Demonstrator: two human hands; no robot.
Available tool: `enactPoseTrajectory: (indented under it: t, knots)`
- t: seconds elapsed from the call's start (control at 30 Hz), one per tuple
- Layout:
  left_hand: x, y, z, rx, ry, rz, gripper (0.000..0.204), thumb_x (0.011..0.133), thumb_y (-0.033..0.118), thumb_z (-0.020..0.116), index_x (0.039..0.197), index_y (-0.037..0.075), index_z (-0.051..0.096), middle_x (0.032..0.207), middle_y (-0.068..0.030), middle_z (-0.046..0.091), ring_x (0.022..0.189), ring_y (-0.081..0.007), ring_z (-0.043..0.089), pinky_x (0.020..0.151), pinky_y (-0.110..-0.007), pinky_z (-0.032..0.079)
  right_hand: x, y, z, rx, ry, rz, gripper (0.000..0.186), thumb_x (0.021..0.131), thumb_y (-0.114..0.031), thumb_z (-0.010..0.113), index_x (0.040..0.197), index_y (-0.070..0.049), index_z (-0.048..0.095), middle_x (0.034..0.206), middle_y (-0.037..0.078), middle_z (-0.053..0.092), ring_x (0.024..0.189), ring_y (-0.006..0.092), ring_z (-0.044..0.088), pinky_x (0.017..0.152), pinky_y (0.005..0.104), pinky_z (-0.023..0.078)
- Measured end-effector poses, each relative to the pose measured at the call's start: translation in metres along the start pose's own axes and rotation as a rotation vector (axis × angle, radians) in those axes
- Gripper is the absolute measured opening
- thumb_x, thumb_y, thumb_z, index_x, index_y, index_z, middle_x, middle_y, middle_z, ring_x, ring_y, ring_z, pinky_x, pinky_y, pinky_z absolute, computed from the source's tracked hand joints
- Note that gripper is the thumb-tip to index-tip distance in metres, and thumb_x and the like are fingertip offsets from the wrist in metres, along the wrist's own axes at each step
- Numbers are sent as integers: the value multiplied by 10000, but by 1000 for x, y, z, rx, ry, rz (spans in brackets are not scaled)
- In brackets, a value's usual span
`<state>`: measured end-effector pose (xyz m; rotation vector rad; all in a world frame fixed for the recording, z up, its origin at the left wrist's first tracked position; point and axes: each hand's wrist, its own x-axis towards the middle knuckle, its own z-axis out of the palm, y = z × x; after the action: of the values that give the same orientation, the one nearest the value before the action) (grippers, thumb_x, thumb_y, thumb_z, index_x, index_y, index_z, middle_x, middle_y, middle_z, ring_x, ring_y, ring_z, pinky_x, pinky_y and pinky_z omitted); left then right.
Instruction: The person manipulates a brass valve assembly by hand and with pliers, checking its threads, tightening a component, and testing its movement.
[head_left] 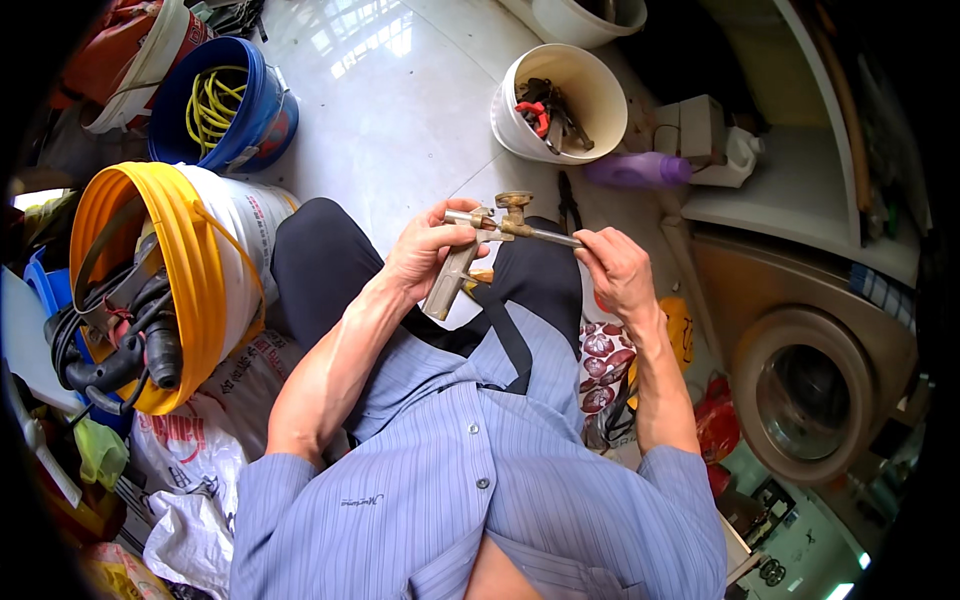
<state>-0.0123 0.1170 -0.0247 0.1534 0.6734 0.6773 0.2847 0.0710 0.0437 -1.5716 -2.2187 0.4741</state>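
Note:
A metal hand tool with a brass valve knob (514,200) is held above my lap; it looks like a gas torch, though I cannot be sure. My left hand (420,250) is closed around its upper end, thumb along the short silvery tube. Its flat grey handle (452,285) slants down below those fingers. My right hand (618,272) pinches the far end of the thin metal rod (555,237) that runs right from the brass part. Beneath, a black strap (508,340) lies over my shirt, and a small yellow piece (481,276) shows behind the handle.
To my left stand a tipped yellow bucket (185,290) with a corded power tool (130,355) and a blue bucket (265,110) with a yellow hose (214,105). Ahead is a white bucket (510,125) of tools, near a purple bottle (640,169). A washing machine (800,360) stands right.

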Motion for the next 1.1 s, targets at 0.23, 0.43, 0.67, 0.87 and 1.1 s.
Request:
enactPoseTrajectory:
  t: [0.23,0.43,0.67,0.87,1.1]
  knots:
    - [4,-1,-6,-71,-5,-23,426,881,0,699,1275,9,537,1053,-173,694,822,-261,753,670,-370,670,9,-13,-15,-110,-26,-29,207,842,-99,768,1031,-77,685,803,87,626,756,284,655,674,396,531]
    - [2,1,-5,-139,-23,-79,408,901,-16,661,1282,1,518,1044,-203,691,821,-296,761,693,-407,679,11,-21,-23,-164,-58,-47,217,839,-104,770,1036,-77,681,796,82,619,744,272,651,662,389,532]
    - [1,1,-5,-184,-61,-92,400,911,-9,650,1288,11,514,1036,-212,693,826,-312,765,698,-437,681,14,-25,-25,-160,-22,-43,227,827,-103,776,1038,-78,694,812,74,639,741,271,647,674,386,532]
    - [-2,2,-2,-63,-18,-52,430,896,40,690,1294,38,529,1065,-167,695,770,-284,749,689,-398,659,12,-19,-17,-124,42,-9,233,805,-101,789,1024,-78,712,844,63,670,765,266,641,710,378,526]
    - [-4,3,2,46,-38,-1,475,842,67,755,1272,62,554,1040,-117,683,789,-243,706,726,-391,625,13,-17,-17,-115,73,-19,233,792,-93,795,1011,-75,717,868,61,686,784,268,638,728,376,518]
